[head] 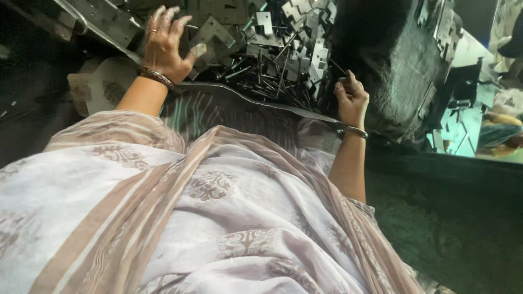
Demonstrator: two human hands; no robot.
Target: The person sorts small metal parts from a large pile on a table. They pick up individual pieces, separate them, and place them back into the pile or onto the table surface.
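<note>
Left hand: fingers spread wide, palm down, resting on the heap of flat grey metal brackets near the heap's left edge; nothing pinched between the fingers, thumb tip lying against an angled bracket plate; a ring on one finger and dark bangles at the wrist. Right hand: at the heap's right edge, fingers curled loosely inward against the thin dark metal rods; whether it grips a rod cannot be told from this view; one metal bangle at the wrist. Heap: stamped angle brackets and small notched plates piled at the top, thin rods strewn below them along the near edge, all carried on a curved dark sheet lying across the person's lap. Long perforated metal strip at the top left corner, just beside the left hand. Dark bulky mass right of the heap, near the right hand, with further brackets along its far side. Garment: pale printed cloth with brown striped border filling the lower part of the view. Pale round object under the left forearm, kind unclear
</note>
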